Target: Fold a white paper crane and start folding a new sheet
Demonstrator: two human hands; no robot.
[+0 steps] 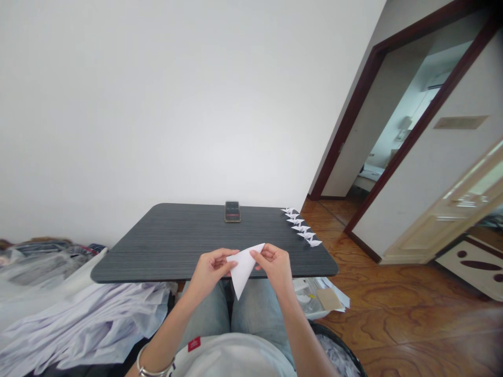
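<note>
A white sheet of paper folded into a triangle [244,268] is held up just over the front edge of the dark table [176,235], one point hanging down. My left hand [214,267] pinches its left corner between thumb and fingers. At the upper right corner, my right hand [275,262] grips the paper with thumb and fingertips. Along the table's right side stands a row of several small folded white paper cranes [301,228], apart from both hands.
A phone [232,211] lies at the table's back edge by the wall. White cloth [98,324] is heaped at the left. Below the table's right end are a container of papers [314,298] and a black-rimmed bin [338,351] with white scraps. A doorway [377,120] opens at the right.
</note>
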